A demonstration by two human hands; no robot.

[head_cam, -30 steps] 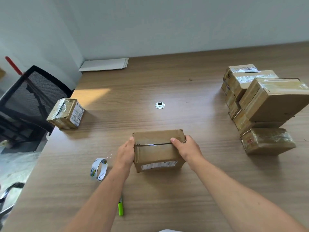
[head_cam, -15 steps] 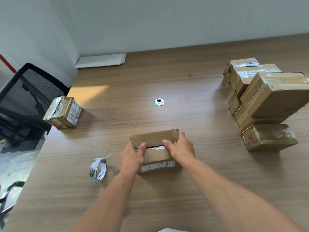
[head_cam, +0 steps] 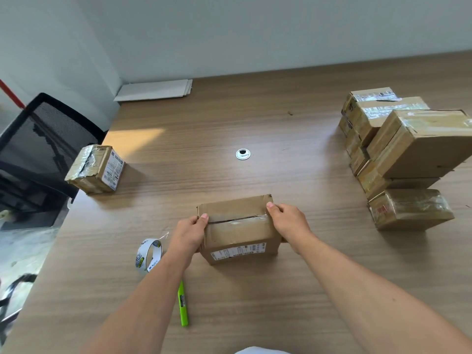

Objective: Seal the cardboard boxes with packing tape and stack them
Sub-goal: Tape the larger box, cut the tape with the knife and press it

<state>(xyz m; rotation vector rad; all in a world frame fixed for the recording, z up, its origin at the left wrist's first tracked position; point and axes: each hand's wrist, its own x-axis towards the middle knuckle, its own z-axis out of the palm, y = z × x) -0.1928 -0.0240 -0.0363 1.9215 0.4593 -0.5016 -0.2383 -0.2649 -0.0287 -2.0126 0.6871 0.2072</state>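
Note:
A small cardboard box (head_cam: 237,228) lies on the wooden table (head_cam: 281,290) in front of me, with a strip of clear tape along its top seam and a white label on its near side. My left hand (head_cam: 190,232) grips the box's left end, thumb on the top. My right hand (head_cam: 290,223) grips the right end, thumb on the top edge. A roll of packing tape (head_cam: 149,254) stands on edge just left of my left wrist. A green utility knife (head_cam: 183,304) lies on the table below it.
A pile of taped boxes (head_cam: 406,154) fills the table's right side. One taped box (head_cam: 95,169) sits at the left edge near a black mesh chair (head_cam: 38,139). A round cable grommet (head_cam: 242,154) and flat white sheets (head_cam: 155,89) lie farther back.
Both thumbs were pressing on the middle of the top seam half a second ago; both hands have since slid outward to the box's two ends.

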